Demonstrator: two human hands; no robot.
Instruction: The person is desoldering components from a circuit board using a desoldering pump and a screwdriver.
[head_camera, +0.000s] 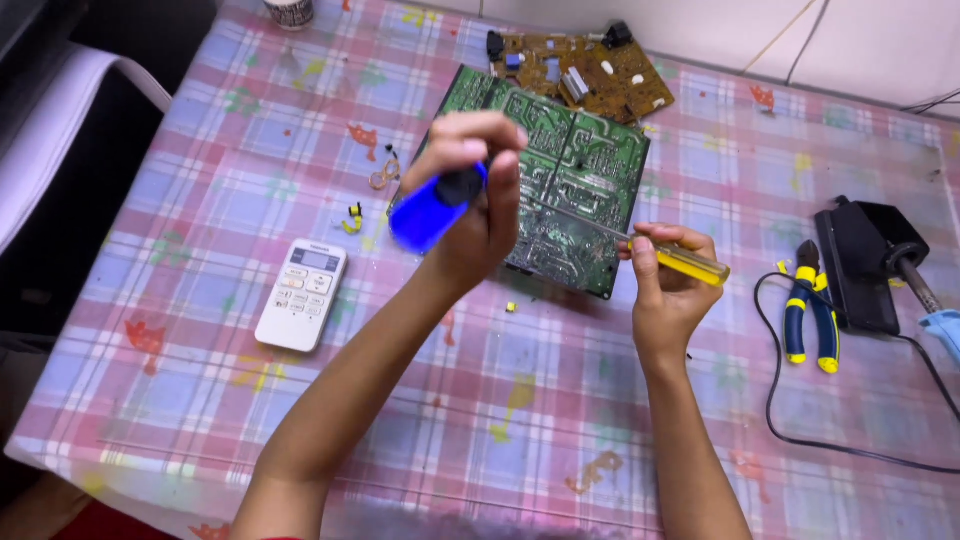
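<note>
Green circuit board (560, 190), flat rectangle, solder side up with shiny dots and traces, lies tilted on the plaid pink-blue tablecloth (560, 420), which looks like glossy plastic; its long axis runs from near-right to far-left. My left hand (480, 200) is raised over the board's near-left part, fingers curled tight around a blue cylindrical tool (432, 210) with a black collar, smooth plastic, blurred; its blue end points down-left toward me. My right hand (668, 285) is closed on a screwdriver (680, 258) with a clear yellow handle; the thin metal shaft runs up-left, tip on the board's right half. Hands are apart. A brown board (590, 75) sits just beyond the green one. White remote (301, 294) left, pliers (810, 310) with blue-yellow grips and a black soldering stand (865, 265) right.
</note>
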